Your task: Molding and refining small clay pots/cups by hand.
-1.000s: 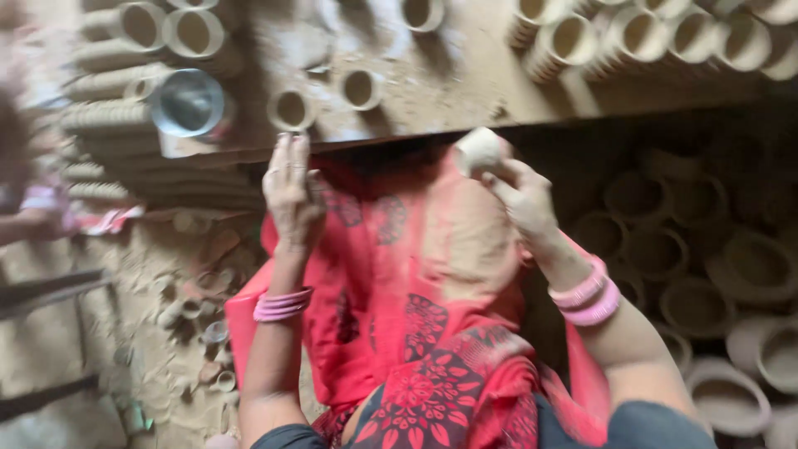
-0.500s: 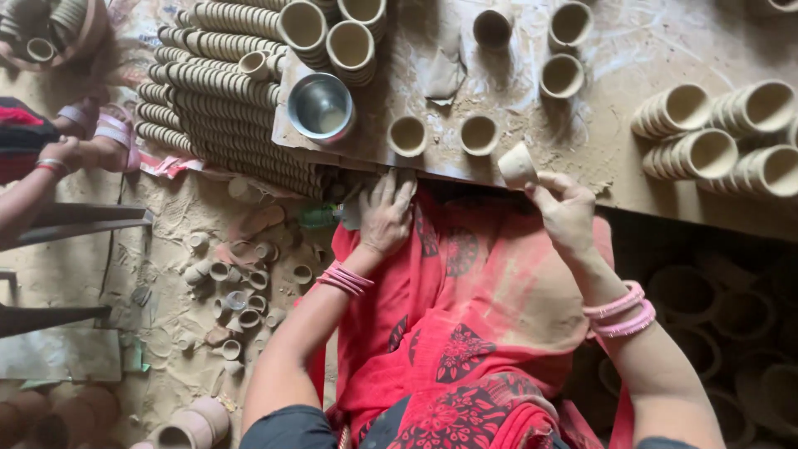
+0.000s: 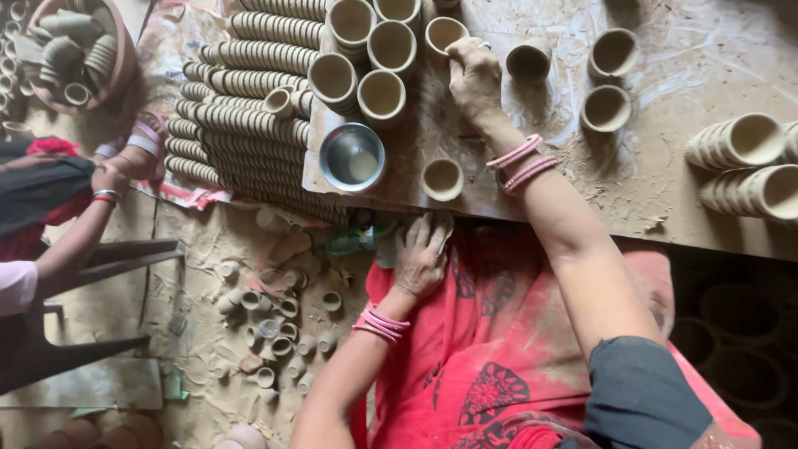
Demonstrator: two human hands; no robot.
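Her right hand (image 3: 475,73) pinches the rim of a clay cup (image 3: 444,33) on the board (image 3: 665,183), left hand (image 3: 420,258) flat on her lap; I'd lift it gently so the rim keeps shape

Small clay cup (image 3: 444,33): unfired, grey-brown, upright, mouth open to the camera. Stands on the dusty work board at the far edge, just beside the stacked cups; fingertips of the right hand (image 3: 475,76) touch its rim.
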